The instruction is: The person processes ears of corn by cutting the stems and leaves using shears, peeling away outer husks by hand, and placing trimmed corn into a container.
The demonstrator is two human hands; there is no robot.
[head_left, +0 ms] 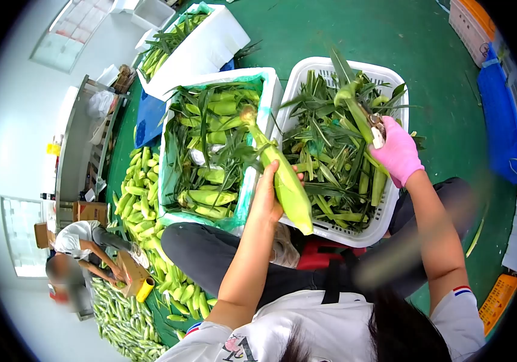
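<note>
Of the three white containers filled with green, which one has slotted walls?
The basket right of the green-lined foam box, partly under the pink-gloved right hand. That box and the farther foam box show solid walls.

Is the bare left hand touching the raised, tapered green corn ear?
Touching. The head view shows the bare left hand wrapped around the tapered green corn ear, fingers showing past its far edge.

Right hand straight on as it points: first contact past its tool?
Right hand: likely the green husk at the tool, then leaves in the white basket. Depth is unclear from one view.
</note>
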